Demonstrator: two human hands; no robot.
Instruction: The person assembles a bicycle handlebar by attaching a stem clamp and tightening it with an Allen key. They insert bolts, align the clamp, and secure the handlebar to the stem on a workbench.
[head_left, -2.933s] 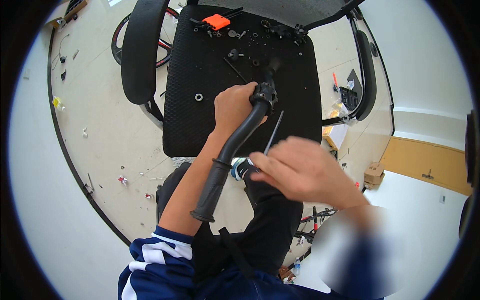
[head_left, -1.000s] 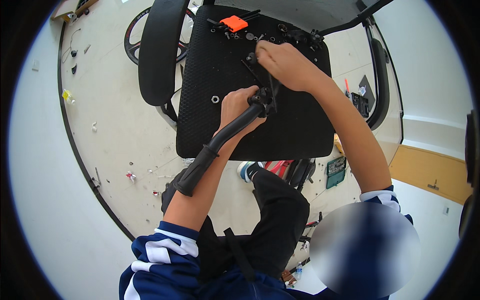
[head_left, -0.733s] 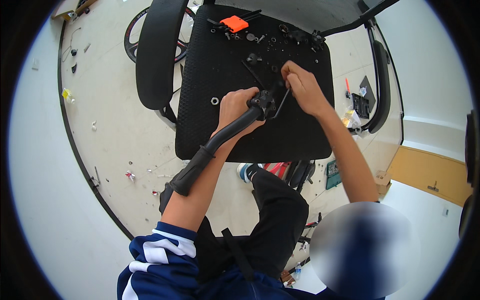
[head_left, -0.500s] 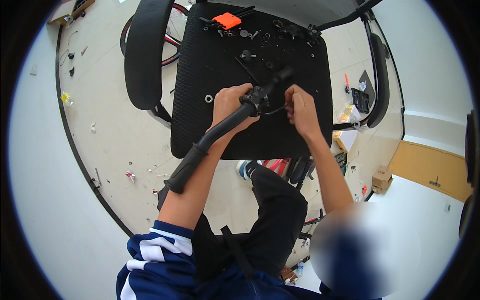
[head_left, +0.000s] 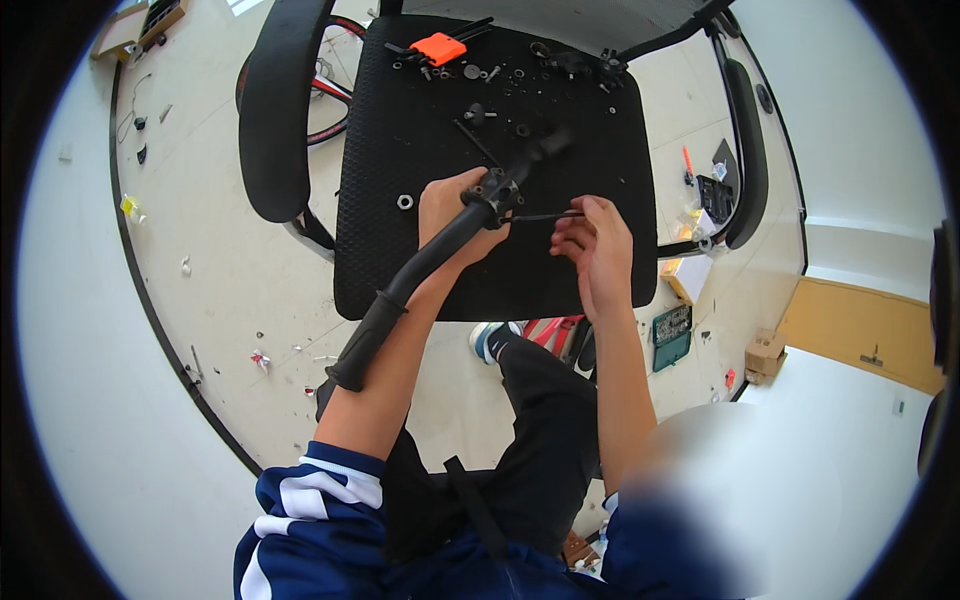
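A black bicycle handlebar slants across the chair seat, its rubber-gripped near end resting along my left forearm. My left hand is closed around the handlebar's middle, by the bolted stem clamp; the palm side is hidden. Thumb and forefinger of my right hand pinch a thin black hex key, the other fingers loosely curled. The key's far end reaches the clamp's right side; whether it sits in a bolt I cannot tell. A loose nut lies left of my left hand.
On the black seat lie an orange hex key holder, small bolts and washers, and black metal parts. Armrests flank it. A bicycle wheel stands beyond the left side; a green tool case lies on the floor at right.
My right hand has turned palm-up with its fingers loosened, and the hex key now points straight across to the clamp. The handlebar and my left hand have shifted slightly left.
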